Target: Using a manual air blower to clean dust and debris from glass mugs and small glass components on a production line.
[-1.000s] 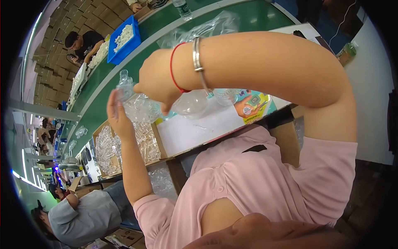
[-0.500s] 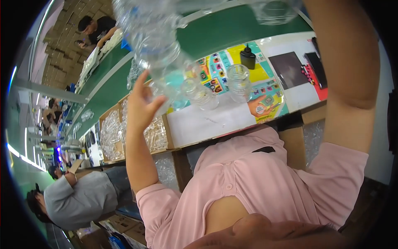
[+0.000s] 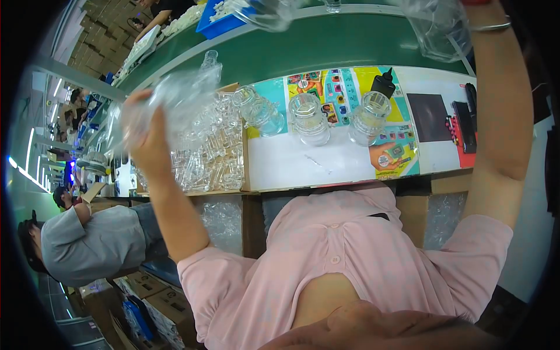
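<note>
My left hand (image 3: pixel 150 131), blurred by motion, is raised over the cardboard box at the left, its fingers closed on a crumpled clear plastic bag (image 3: pixel 189 96). At the top right, my right hand (image 3: pixel 485 10) is mostly cut off by the frame's edge, so its fingers are hidden. A second clear bag (image 3: pixel 440 32) hangs beside it. Three clear plastic ribbed vessels stand in a row on the work surface: a left one (image 3: pixel 262 115), tilted in view, a middle one (image 3: pixel 309 119) and a right one (image 3: pixel 371 119).
The cardboard box (image 3: pixel 245 157) holds many small clear parts (image 3: pixel 210 151). A black bottle (image 3: pixel 383 84) stands behind the right vessel; a black case (image 3: pixel 464 125) lies farther right. Beyond runs a green belt (image 3: pixel 350 41) with a blue bin (image 3: pixel 219 22). A co-worker in grey (image 3: pixel 105 239) sits at left.
My left hand has moved left and away from the vessels, with clear plastic in it. The view has shifted, and three vessels now show plainly in the row.
</note>
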Tool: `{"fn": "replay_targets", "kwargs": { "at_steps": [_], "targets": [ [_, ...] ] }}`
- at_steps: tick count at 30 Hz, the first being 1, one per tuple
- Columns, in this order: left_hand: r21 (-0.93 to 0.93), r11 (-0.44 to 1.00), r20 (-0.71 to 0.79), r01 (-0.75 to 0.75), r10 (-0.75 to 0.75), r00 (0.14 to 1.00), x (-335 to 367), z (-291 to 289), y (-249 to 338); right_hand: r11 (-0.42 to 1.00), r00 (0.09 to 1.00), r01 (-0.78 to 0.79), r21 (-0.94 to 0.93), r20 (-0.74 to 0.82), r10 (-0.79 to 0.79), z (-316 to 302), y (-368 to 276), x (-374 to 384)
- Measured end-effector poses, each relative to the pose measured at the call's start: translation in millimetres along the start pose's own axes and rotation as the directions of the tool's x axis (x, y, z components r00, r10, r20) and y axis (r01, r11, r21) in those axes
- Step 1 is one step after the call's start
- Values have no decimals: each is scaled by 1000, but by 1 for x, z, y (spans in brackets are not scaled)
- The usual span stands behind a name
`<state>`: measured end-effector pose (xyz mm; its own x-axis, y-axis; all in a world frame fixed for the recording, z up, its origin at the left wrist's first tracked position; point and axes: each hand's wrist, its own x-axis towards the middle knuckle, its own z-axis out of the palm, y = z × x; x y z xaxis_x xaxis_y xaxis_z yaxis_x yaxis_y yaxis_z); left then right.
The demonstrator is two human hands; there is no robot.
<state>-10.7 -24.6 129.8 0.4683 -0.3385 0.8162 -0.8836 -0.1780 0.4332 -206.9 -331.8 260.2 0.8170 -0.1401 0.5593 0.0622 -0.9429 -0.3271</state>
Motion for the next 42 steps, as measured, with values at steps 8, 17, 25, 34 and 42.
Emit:
{"fn": "replay_targets", "kwargs": {
  "at_steps": [8,17,25,34,42],
  "targets": [
    [-332,866,137,375,-349,927,-139,-125,-22,949,801,121,-291,594,80,173,70,-22],
    [-362,904,743,228,132,656,-174,-42,0,963,824,90,-255,562,72,157,76,-34],
    [-452,557,689,697,-278,669,-166,8,66,900,977,177,399,-179,-113,137,-79,-66],
    [-481,743,671,465,-29,741,-225,-27,18,324,781,250,912,8,-624,253,-148,-167],
    [694,559,-286,454,-365,886,-366,-184,-189,726,764,644,244,-157,-625,227,-69,-207]
  ]
}}
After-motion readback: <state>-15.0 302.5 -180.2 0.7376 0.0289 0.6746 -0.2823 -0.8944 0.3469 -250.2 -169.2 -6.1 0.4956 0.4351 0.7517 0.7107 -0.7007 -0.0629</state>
